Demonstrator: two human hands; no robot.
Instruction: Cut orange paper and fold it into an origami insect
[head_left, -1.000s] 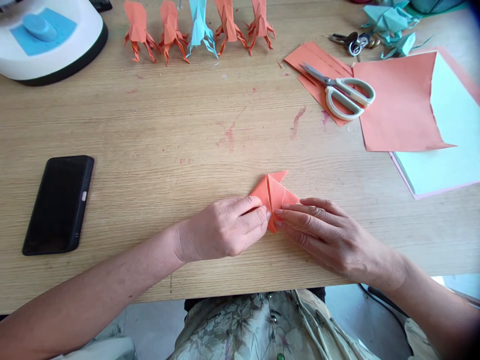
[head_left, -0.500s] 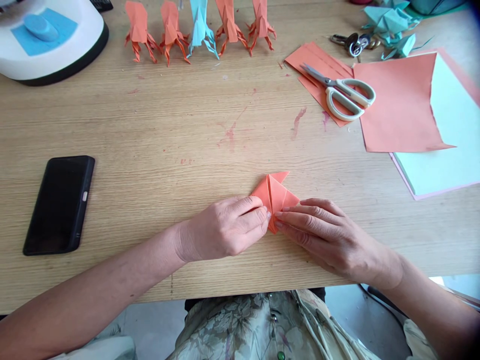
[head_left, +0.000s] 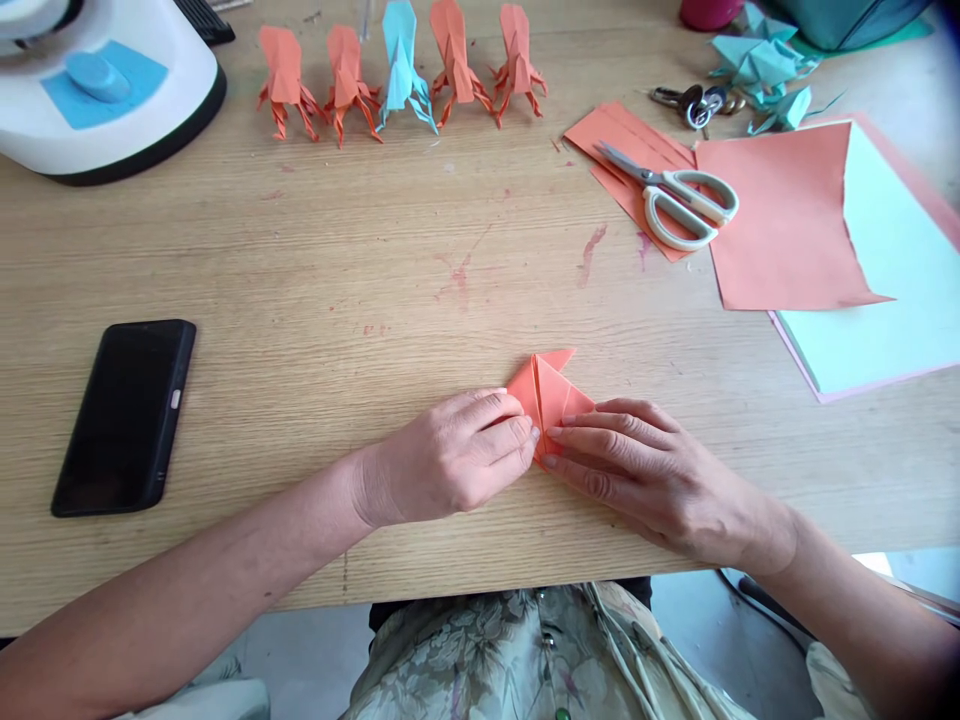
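Left hand [head_left: 457, 460] curled over the paper [head_left: 551, 390] (pinching or just pressing, cannot tell); right hand [head_left: 645, 475] flat, fingers together, pressing its lower edge on the table [head_left: 375, 250].

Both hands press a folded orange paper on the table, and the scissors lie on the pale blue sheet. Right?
No. The head view shows the scissors lying on orange paper strips, not the pale blue sheet; the rest holds.

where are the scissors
Head view, upper right: the scissors lie on orange strips, just left of the big orange sheet, near the keys.
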